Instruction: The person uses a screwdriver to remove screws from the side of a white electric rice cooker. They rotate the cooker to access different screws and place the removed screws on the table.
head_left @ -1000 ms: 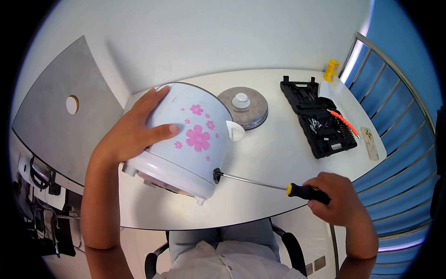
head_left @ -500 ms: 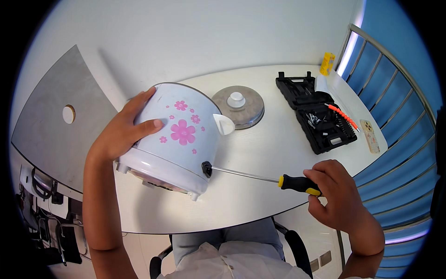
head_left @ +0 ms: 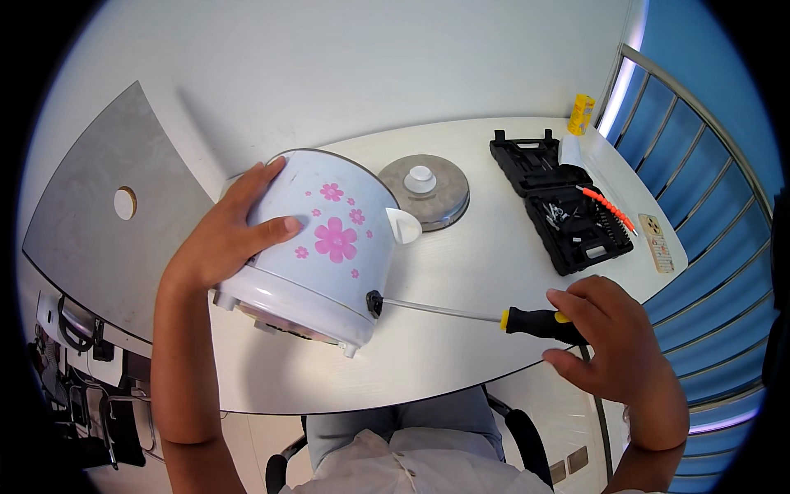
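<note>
Left hand (head_left: 226,226): spread wide, palm and thumb pressed against the flowered side of the rice cooker (head_left: 333,239), fingers over its far edge. Right hand (head_left: 609,333): half open at the butt of the screwdriver (head_left: 533,322), thumb clear of the handle. Whether the fingers close on it, cannot tell.

Cooker lies tipped on the left part of the counter (head_left: 448,362), base and feet turned to the near side; what props it underneath is hidden. Screwdriver shaft runs level from the right hand to the black socket (head_left: 374,304) low on the cooker's right side. Tip hidden in there.

Likely trouble, my judgement: a loose right hand lets the handle drop, and the tip may leave its seat or chew the screw head, if there is one. A slanted push could do the same and scratch the shell. Left hand bears on a smooth, rounded wall; a hard shove from the right might roll the cooker.

Farther out: steel lid (head_left: 428,206) just beyond the white side handle (head_left: 403,226), in the way of a roll to the right. Open tool case (head_left: 576,247) at right, small loose parts inside, easily spilled by a knock. Orange flexible rod (head_left: 607,211) across it; phone (head_left: 657,244) near the right edge, exposed to a stray elbow.
</note>
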Available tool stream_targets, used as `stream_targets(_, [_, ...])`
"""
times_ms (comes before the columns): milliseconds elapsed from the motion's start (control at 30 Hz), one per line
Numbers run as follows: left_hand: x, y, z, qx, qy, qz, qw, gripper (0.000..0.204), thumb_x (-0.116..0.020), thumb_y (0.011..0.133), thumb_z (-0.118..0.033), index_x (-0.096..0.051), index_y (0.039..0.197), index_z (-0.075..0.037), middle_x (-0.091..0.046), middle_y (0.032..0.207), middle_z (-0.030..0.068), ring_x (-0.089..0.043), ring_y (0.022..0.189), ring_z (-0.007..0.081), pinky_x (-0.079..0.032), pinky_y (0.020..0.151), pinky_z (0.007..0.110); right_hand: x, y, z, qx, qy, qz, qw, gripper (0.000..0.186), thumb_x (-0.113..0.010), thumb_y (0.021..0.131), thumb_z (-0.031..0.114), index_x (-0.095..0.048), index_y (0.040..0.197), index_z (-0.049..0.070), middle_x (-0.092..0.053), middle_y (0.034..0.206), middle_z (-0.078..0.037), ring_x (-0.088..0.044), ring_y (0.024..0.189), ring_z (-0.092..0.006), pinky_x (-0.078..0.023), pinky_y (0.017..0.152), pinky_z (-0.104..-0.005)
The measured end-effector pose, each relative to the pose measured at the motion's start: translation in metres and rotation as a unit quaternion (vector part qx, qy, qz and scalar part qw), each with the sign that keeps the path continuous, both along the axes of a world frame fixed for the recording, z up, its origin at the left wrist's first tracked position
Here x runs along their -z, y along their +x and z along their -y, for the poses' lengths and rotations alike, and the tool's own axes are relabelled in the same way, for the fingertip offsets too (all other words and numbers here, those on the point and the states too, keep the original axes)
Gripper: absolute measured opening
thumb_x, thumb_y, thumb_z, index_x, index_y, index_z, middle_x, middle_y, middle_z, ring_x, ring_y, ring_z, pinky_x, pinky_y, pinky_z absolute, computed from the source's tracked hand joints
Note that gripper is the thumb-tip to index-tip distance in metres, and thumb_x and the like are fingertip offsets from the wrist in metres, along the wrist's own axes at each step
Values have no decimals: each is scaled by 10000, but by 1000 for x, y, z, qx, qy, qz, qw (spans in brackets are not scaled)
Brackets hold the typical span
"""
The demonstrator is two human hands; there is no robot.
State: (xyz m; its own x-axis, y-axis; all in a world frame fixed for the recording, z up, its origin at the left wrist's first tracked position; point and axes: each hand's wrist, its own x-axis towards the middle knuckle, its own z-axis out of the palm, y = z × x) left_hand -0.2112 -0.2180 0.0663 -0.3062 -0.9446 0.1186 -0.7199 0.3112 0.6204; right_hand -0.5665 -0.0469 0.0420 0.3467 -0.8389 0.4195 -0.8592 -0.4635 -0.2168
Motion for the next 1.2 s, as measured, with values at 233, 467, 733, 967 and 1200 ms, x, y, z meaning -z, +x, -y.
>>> stream_targets(233, [-1, 0, -2, -5, -5, 9, 1000, 937, -717, 693, -537, -385, 1433, -66, -303, 1462, 301, -296, 1365, 433, -254, 1106, 441, -8, 3, 0, -36, -80, -131, 987, 410, -722, 673, 91, -575, 1051, 28, -494, 905, -82, -500, 700, -227, -423, 579, -364])
stream_targets(467, [-1, 2, -2, -4, 0, -6, 1000, 941, -721, 689, -536, -388, 1431, -62, -320, 1453, 300, -299, 1362, 437, -258, 1105, 442, 15, 3, 3, 35, -111, -149, 982, 387, -705, 699, 103, -572, 1062, 76, -491, 862, -68, -500, 675, -199, -372, 522, -314])
stream_targets(733, [-1, -1, -3, -3, -9, 15, 1000, 946, -709, 692, -559, -390, 1428, -57, -312, 1460, 297, -302, 1364, 429, -265, 1100, 442, 8, -6, 8, 17, 26, -134, 991, 348, -717, 711, 165, -576, 1014, 71, -505, 773, -76, -519, 702, -211, -400, 564, -326])
stream_targets(967, [-2, -8, -5, -8, -13, 28, 999, 930, -716, 699, -538, -393, 1425, -55, -298, 1467, 299, -300, 1367, 424, -265, 1102, 424, 32, -17, 3, 25, 8, -5, 1000, 441, -783, 610, 125, -590, 1005, 85, -495, 827, -72, -531, 723, -225, -435, 587, -331])
stream_targets(1200, [-2, -18, -10, -28, -34, 58, 997, 919, -721, 697, -534, -400, 1425, -72, -290, 1476, 289, -299, 1372, 417, -271, 1105, 416, 58, -19, 10, 55, -40, 2, 998, 411, -765, 619, 56, -570, 980, 78, -494, 858, -81, -548, 733, -235, -461, 598, -339])
